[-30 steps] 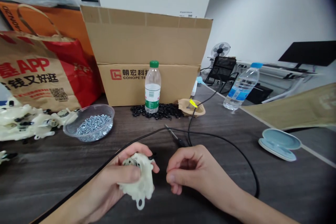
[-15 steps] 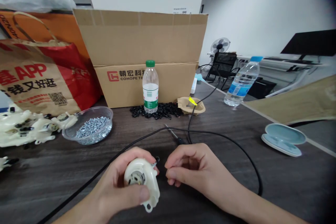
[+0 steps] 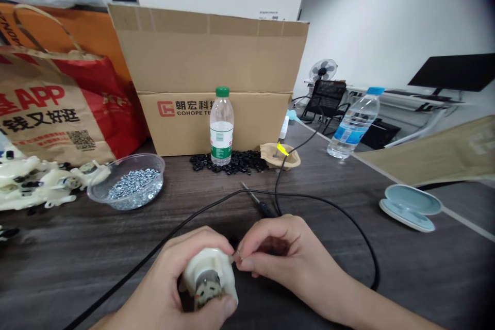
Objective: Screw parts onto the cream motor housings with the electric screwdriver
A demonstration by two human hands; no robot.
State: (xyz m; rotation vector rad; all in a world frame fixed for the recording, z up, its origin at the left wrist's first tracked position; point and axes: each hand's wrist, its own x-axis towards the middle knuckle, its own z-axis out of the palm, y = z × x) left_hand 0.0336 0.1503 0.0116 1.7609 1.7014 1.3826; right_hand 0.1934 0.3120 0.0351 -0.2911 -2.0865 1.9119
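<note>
My left hand (image 3: 193, 273) is wrapped around a cream plastic motor housing (image 3: 211, 263), fingers behind it and thumb across its front. The round motor end (image 3: 209, 289) shows in the housing's opening, facing me. At the housing's right edge, my right hand (image 3: 284, 258) is closed in a pinch of thumb and forefinger. A tiny silvery piece that looks like a screw (image 3: 238, 253) shows between those fingertips, close beside the housing. Whether it touches the housing is hard to make out. Behind my right hand lies a screwdriver (image 3: 265, 209) with a dark handle.
A clear bowl of screws (image 3: 135, 185) stands left, beside more cream housings (image 3: 42, 185). A black cable (image 3: 185, 224) crosses the table. Farther back are small black parts (image 3: 247, 162), a green-capped bottle (image 3: 221, 129), a pulp tray (image 3: 292, 161) and a cardboard box (image 3: 255, 113).
The housing has tipped in my left hand, so its motor end faces me more. My right hand has moved slightly left, bringing its fingertips to the housing's right edge.
</note>
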